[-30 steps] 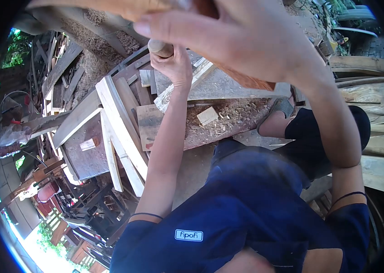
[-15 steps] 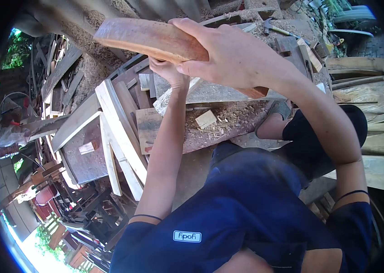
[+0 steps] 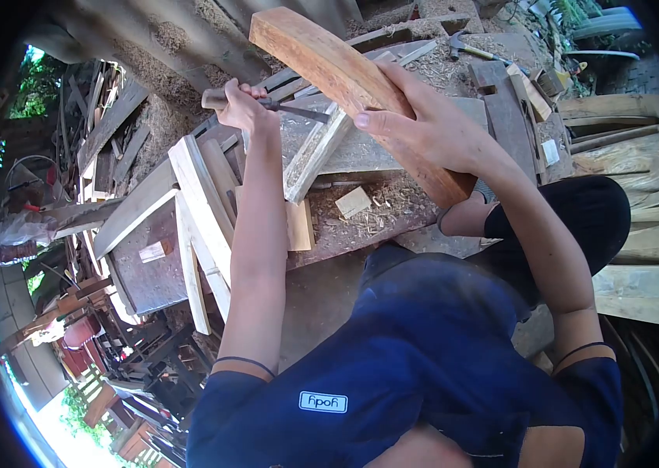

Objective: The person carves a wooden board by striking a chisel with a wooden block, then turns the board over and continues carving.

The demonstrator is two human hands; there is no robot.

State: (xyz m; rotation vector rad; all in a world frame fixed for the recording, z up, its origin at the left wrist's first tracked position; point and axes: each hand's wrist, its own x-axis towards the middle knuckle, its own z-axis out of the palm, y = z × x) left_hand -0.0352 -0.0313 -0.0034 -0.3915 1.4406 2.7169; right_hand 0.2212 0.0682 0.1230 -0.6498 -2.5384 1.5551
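My left hand (image 3: pixel 245 108) is closed round the wooden handle of a chisel (image 3: pixel 302 113). The blade points right, toward the workbench's middle, below a curved piece of wood (image 3: pixel 322 58). My right hand (image 3: pixel 431 125) grips that thick reddish-brown piece near its lower half, thumb on the near face and fingers over the far edge. The piece is tilted, its upper end toward the back left and its lower end near my knee. Under both hands lies a pale wooden strip (image 3: pixel 318 152) on a grey board (image 3: pixel 376 156).
A hammer (image 3: pixel 478 51) lies at the back of the workbench (image 3: pixel 345 234) among shavings. A small wood block (image 3: pixel 354 203) rests near the front edge. Long pale boards (image 3: pixel 201 195) lean at the left, and stacked planks (image 3: pixel 626 210) stand at the right.
My left hand has moved left, away from the curved wood, and the chisel now shows in it. My right hand has turned the wood, swinging its upper end to the right.
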